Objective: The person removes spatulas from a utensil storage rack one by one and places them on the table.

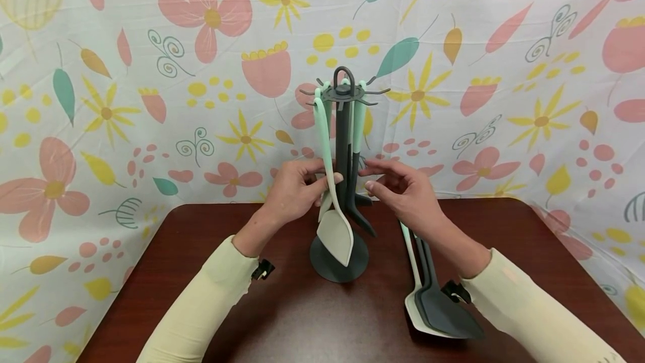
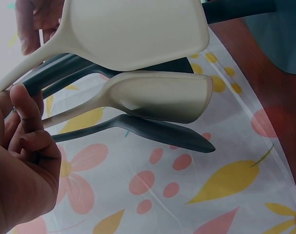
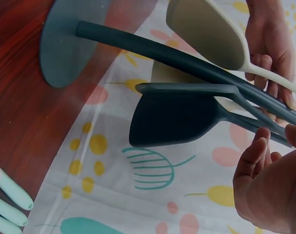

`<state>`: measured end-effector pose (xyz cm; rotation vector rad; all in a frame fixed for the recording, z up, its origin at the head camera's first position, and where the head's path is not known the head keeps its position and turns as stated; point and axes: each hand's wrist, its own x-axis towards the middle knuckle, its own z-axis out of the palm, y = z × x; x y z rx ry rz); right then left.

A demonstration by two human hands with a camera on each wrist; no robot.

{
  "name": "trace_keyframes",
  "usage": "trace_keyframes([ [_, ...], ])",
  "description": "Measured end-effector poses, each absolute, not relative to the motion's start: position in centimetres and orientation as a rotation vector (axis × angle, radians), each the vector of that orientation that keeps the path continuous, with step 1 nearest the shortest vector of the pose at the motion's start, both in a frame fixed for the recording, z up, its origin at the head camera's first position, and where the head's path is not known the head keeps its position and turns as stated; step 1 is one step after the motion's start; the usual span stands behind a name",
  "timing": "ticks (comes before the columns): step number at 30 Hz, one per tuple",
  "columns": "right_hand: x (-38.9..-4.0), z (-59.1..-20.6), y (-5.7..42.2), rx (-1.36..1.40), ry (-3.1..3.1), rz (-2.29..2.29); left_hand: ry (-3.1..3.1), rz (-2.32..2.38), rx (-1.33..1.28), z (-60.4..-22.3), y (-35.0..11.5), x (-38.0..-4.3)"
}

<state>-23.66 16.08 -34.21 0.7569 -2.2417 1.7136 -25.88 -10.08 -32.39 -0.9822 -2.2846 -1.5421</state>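
The rack (image 1: 342,92) stands on the table (image 1: 297,321); adjusting its hanging utensils (image 1: 359,122) seems the step in hand. The left hand (image 1: 292,192) bends beside the pale spatula (image 1: 336,238), its grip unclear; the right hand (image 1: 412,192), loosely curled, holds nothing. The next move probably calls for a gentle touch.

Looks like a little spot made around one table (image 1: 272,312), but hard to tell home from workroom. Has a shiny, dark red-brown top with round corners. Has a big white cloth (image 1: 262,88) close behind, hung like a wall and full of flowers and leaves in pink, yellow and green. Shows wrinkles and long fold lines there, just like a sheet. Feels a bit like a kitchen too, because of a dark stand (image 1: 342,136) with cooking tools (image 1: 335,234) on its hooks and more tools (image 1: 448,310) lying nearby.
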Motion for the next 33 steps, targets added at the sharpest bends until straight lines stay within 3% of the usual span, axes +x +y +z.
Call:
trace_keyframes([
  [33,-24.0,-34.5,14.1,0.768,-2.218,1.861,-2.276,-1.557,-0.987,-32.4,-10.1,-25.8],
])
